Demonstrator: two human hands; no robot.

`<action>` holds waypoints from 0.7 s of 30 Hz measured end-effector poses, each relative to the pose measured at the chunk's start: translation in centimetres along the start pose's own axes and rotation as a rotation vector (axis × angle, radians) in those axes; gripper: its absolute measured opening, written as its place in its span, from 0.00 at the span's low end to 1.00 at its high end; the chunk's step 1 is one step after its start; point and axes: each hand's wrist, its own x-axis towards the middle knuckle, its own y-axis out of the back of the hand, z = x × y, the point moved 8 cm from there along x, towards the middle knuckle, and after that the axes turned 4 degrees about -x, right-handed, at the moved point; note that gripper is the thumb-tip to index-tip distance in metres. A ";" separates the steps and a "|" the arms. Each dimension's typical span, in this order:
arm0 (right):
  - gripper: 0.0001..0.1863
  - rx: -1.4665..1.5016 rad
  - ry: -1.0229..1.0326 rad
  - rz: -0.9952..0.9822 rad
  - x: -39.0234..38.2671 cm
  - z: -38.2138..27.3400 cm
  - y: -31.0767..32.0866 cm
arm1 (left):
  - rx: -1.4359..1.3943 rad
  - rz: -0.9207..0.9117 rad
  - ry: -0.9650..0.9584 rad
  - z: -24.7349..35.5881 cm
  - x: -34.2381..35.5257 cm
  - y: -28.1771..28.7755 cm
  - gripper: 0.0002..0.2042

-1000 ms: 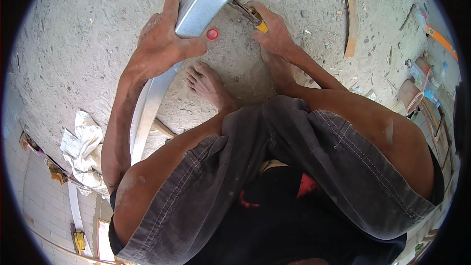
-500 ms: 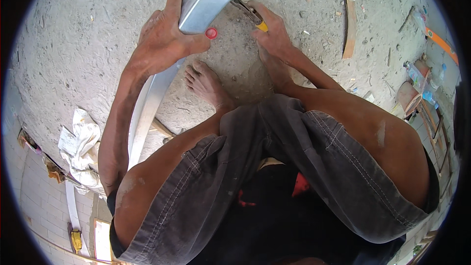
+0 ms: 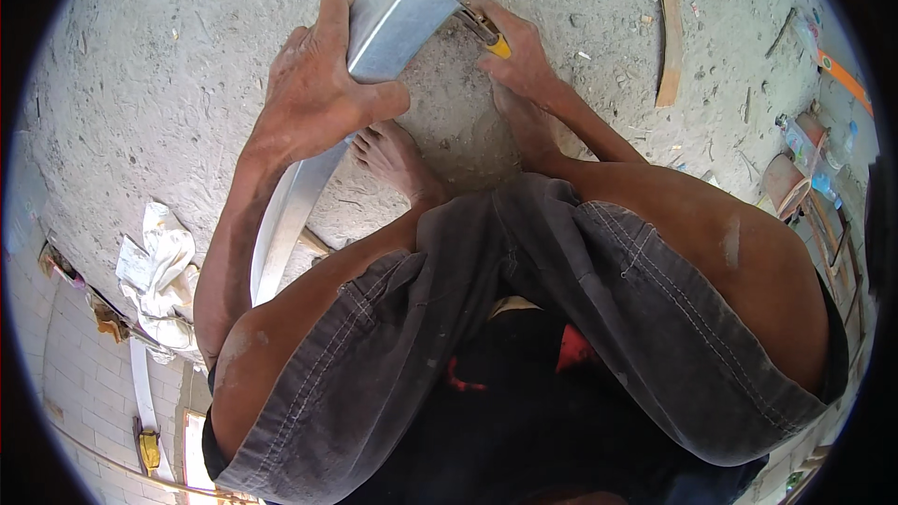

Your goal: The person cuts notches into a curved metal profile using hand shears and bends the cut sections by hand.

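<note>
A long silver metal profile (image 3: 398, 23) runs from the top of the view down past my left side, its lower part passing behind my forearm. My left hand (image 3: 323, 93) is wrapped round it, thumb on the near right side and fingers over the left. To the right, my right hand (image 3: 519, 51) grips yellow-handled snips (image 3: 483, 28). The snips' metal end meets the right edge of the profile beside a crease line; their tip is hidden there. My bare feet (image 3: 398, 159) rest on the ground below the hands.
Sandy ground (image 3: 206, 65) lies around me. A thin wooden strip (image 3: 670, 37) is at upper right. An orange level (image 3: 845, 82), plastic bottles (image 3: 825, 189) and a clay-coloured pipe piece (image 3: 784, 182) are far right. White cloth (image 3: 159, 271) and a yellow tool (image 3: 149, 450) lie left.
The profile and my left hand have shifted slightly right and down in the view. A red round spot beside my left thumb no longer shows. My right hand has stayed nearly in place.
</note>
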 end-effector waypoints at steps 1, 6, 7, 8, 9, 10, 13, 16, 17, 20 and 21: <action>0.34 0.005 -0.001 0.000 -0.1 0.4 -0.2 | 0.035 0.005 -0.012 0.1 -0.1 0.0 0.40; 0.32 -0.069 0.070 0.071 -0.8 1.7 -0.4 | 0.035 -0.049 -0.027 0.2 -0.1 -0.6 0.40; 0.32 -0.062 0.065 0.070 -0.6 1.9 -0.6 | 0.035 -0.045 -0.037 0.4 -0.3 -0.5 0.41; 0.31 -0.050 0.095 0.072 -0.3 2.0 -0.9 | 0.034 -0.042 -0.047 0.6 -0.4 -0.5 0.41; 0.31 -0.039 0.123 0.073 -0.2 1.9 -1.0 | 0.037 -0.049 -0.041 0.6 -0.4 -0.6 0.41; 0.31 -0.034 0.120 0.072 -0.2 1.9 -1.0 | 0.027 -0.054 -0.020 0.3 -0.2 -0.6 0.40; 0.30 -0.077 0.179 0.102 -0.1 1.3 -0.5 | 0.001 -0.059 -0.032 0.1 -0.1 -0.3 0.40; 0.30 -0.047 0.143 0.064 0.3 1.1 -0.3 | -0.048 -0.068 -0.053 1.2 -0.3 -0.3 0.40; 0.29 -0.058 0.141 0.097 0.2 1.1 -0.1 | -0.081 -0.078 -0.039 1.6 -0.2 -0.1 0.39; 0.29 -0.082 0.157 0.136 -0.1 1.6 -0.8 | -0.017 -0.045 0.027 0.6 0.6 0.3 0.39; 0.28 -0.075 0.137 0.124 0.3 1.6 -0.7 | -0.039 -0.079 0.042 0.4 1.0 0.2 0.39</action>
